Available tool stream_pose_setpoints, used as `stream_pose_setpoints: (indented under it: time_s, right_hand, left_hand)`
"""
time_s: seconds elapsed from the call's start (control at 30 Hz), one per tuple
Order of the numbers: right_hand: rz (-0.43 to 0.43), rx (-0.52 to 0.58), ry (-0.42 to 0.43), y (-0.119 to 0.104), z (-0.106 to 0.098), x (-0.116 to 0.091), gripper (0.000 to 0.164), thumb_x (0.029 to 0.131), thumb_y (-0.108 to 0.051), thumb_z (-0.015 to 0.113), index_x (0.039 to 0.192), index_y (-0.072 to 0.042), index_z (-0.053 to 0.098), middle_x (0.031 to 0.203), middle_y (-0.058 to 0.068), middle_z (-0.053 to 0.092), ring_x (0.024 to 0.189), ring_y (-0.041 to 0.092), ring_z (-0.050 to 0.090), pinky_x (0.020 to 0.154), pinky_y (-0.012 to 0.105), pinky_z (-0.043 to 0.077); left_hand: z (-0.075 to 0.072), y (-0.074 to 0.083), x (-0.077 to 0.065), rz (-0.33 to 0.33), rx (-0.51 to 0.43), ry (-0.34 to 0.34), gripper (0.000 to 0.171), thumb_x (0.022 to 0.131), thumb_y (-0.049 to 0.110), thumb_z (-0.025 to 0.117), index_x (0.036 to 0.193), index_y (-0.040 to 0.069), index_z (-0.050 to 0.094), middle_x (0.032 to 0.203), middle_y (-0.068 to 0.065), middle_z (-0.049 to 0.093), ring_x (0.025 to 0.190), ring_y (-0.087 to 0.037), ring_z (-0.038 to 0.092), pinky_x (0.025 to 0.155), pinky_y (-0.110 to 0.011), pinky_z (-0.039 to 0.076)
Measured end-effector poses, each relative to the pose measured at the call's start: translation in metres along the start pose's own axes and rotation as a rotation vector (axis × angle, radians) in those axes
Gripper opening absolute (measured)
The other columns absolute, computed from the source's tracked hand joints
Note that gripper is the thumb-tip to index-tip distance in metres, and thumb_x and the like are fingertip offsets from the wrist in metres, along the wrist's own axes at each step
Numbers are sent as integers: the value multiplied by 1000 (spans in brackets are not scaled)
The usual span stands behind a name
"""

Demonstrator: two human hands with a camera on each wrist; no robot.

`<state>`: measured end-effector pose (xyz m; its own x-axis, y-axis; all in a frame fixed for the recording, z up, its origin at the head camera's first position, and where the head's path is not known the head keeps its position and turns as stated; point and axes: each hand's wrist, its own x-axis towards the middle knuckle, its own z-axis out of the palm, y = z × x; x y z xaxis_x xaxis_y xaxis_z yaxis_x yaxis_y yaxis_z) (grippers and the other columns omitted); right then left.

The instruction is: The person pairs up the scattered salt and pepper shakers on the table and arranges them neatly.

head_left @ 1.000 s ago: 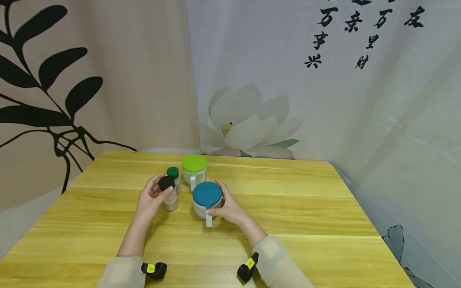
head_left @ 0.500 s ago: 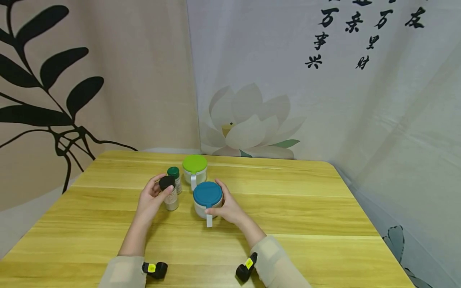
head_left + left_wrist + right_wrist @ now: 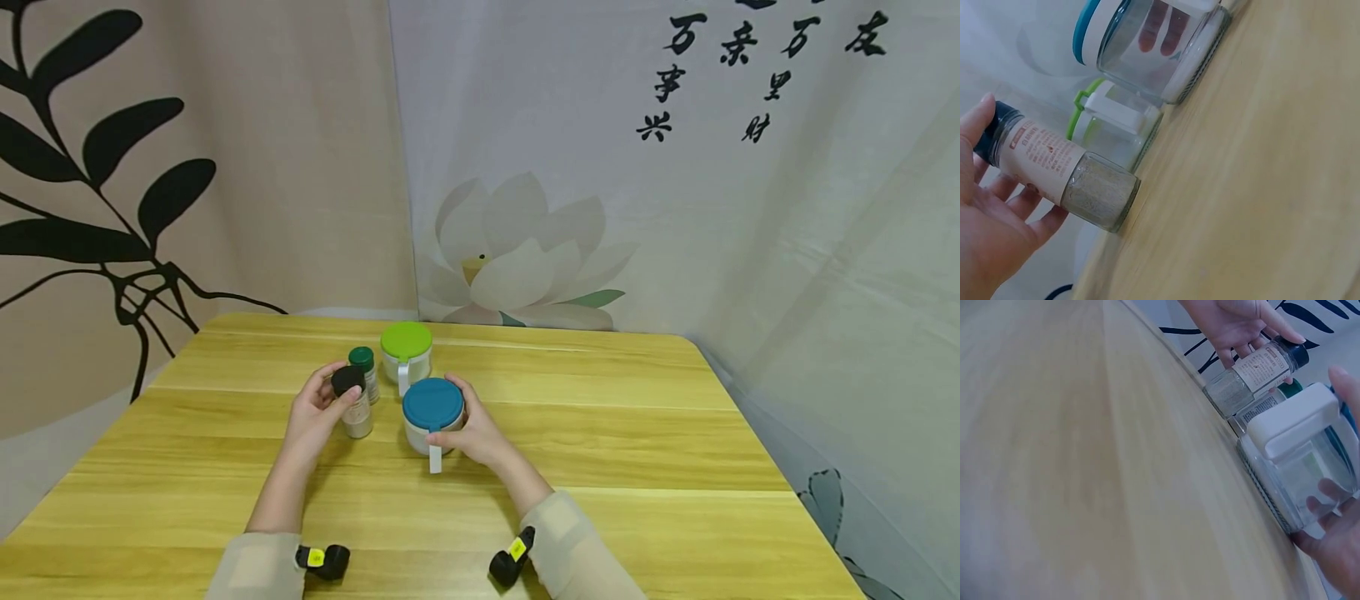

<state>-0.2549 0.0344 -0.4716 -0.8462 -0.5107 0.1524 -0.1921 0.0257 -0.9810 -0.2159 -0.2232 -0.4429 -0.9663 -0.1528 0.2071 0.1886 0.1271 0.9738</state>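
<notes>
My left hand (image 3: 311, 417) grips a glass spice bottle (image 3: 358, 419) by its black cap, thumb on the near side. In the left wrist view this spice bottle (image 3: 1057, 165) stands upright on the wood, with a printed pale label and greyish powder inside. My right hand (image 3: 480, 435) wraps around a clear glass jar (image 3: 432, 404) with a blue lid and white handle. Its fingers show through the glass in the right wrist view, and the jar (image 3: 1300, 465) looks empty. Just behind the black-capped bottle stands a second spice bottle (image 3: 362, 361) with a green cap, partly hidden.
A similar glass jar (image 3: 406, 342) with a lime-green lid and white handle stands behind the blue-lidded one, near the far edge of the wooden table (image 3: 600, 433). Printed curtains (image 3: 555, 150) hang beyond that edge. Each wrist wears a small black camera (image 3: 327, 562).
</notes>
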Motion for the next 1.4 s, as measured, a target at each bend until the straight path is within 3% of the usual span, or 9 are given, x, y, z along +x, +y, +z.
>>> stream_pose_setpoints:
  time_s: [0.27, 0.47, 0.67, 0.83, 1.13, 1.4]
  right_hand:
    - [32, -29, 34, -21, 4, -7, 93, 76, -11, 81, 150, -7, 24, 143, 20, 38, 125, 36, 42, 103, 54, 32]
    - [39, -44, 64, -35, 8, -14, 89, 77, -9, 80, 148, -6, 26, 143, 20, 37, 125, 37, 42, 101, 52, 35]
    - [35, -46, 82, -22, 8, -9, 92, 75, -9, 81, 149, -5, 25, 144, 20, 36, 125, 37, 41, 101, 53, 35]
    - [42, -36, 106, -2, 7, -4, 95, 74, -10, 83, 150, -11, 25, 145, 16, 36, 127, 34, 40, 102, 53, 34]
    - [29, -41, 135, 0, 6, -8, 93, 72, -14, 85, 148, -21, 32, 144, 10, 39, 127, 30, 40, 102, 52, 33]
    - [15, -32, 131, -3, 7, -7, 91, 74, -12, 84, 148, -18, 31, 144, 13, 39, 128, 32, 39, 102, 54, 33]
  left_hand:
    - [-1, 0, -1, 0, 18, -7, 54, 93, 20, 65, 140, 4, 43, 120, -7, 57, 105, -7, 53, 85, -16, 43]
    - [-2, -2, -1, 9, 7, -18, 54, 93, 20, 65, 140, 3, 44, 120, -4, 58, 105, -7, 54, 86, -16, 43]
    - [-2, -2, 0, -1, 3, -21, 54, 93, 20, 65, 139, 3, 44, 124, -8, 57, 106, -7, 54, 87, -15, 43]
    - [-2, -2, 0, 1, 9, -27, 54, 93, 20, 65, 140, 4, 44, 128, -15, 55, 107, -7, 54, 87, -15, 43]
    - [-2, -1, -2, -17, 4, -34, 55, 94, 21, 64, 142, 5, 43, 131, -18, 53, 110, -7, 52, 90, -15, 41]
    - [-3, 4, -1, -4, -24, -41, 54, 93, 20, 65, 141, 4, 44, 126, -4, 58, 109, -8, 54, 88, -16, 44]
